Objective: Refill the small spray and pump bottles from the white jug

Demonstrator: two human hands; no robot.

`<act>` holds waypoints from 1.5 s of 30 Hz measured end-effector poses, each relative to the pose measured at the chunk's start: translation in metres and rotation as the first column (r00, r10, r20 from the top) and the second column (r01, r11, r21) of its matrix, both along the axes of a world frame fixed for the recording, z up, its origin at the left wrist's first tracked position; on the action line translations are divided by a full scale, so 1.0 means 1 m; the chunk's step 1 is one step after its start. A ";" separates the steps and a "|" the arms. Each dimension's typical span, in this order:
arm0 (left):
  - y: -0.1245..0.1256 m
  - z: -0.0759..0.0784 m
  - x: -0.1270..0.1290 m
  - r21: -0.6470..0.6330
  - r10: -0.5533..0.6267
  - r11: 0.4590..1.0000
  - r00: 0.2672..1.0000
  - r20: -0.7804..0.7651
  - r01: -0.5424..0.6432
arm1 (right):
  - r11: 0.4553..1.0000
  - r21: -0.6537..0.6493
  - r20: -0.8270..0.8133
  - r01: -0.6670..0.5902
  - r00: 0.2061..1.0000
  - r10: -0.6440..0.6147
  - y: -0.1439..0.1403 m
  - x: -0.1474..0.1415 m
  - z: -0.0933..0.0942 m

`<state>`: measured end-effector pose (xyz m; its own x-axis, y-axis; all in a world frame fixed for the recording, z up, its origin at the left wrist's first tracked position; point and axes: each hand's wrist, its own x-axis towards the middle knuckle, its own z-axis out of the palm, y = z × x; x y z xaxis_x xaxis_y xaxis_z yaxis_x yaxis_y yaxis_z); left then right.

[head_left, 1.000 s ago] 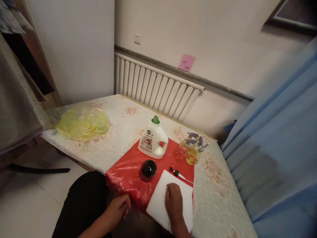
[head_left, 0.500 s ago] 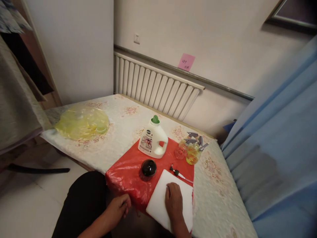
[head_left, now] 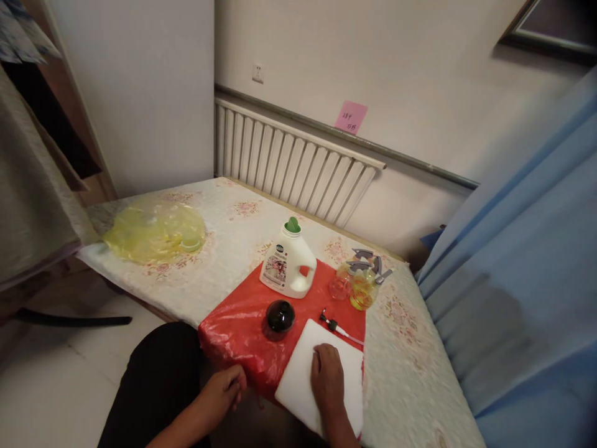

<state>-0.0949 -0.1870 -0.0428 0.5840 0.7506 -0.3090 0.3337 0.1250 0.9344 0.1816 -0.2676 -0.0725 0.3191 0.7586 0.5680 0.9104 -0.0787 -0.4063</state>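
My left hand [head_left: 226,387] is loosely closed, with nothing seen in it, at the front edge of a red plastic sheet [head_left: 228,320]. My right hand [head_left: 327,374] rests with curled fingers on a white foam board [head_left: 298,379]. Beyond it lies a black pump head [head_left: 331,324] with a white tube. A dark round bottle [head_left: 280,316] stands on the red sheet, left of the board. Behind it is a white detergent jug [head_left: 289,264] with a green spout and no cap on. Clear spray bottles [head_left: 362,292] with grey trigger heads are grouped at the right.
A yellow plastic bag [head_left: 149,230] with a pale cap [head_left: 190,244] lies on the left of the flowered cloth [head_left: 224,255]. A radiator [head_left: 289,158] runs along the wall behind. A blue curtain [head_left: 522,267] hangs on the right. My dark-clothed knee [head_left: 161,367] is at the lower left.
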 end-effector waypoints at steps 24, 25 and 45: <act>0.000 -0.003 -0.001 0.009 -0.006 1.000 1.000 0.021 0.006 | 1.000 -0.019 -0.013 -0.001 1.000 0.001 0.000 0.000 -0.001; 0.000 -0.003 -0.001 0.009 -0.007 1.000 1.000 0.021 0.007 | 1.000 -0.019 -0.012 0.000 1.000 0.000 0.000 0.000 -0.001; 0.001 -0.006 0.000 0.042 -0.029 0.999 0.999 0.022 0.028 | 1.000 -0.015 -0.019 -0.005 1.000 0.005 0.001 0.001 -0.004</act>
<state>-0.0948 -0.1857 -0.0485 0.6116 0.7457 -0.2642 0.3151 0.0768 0.9460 0.1829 -0.2669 -0.0762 0.3260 0.7689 0.5500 0.9027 -0.0804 -0.4226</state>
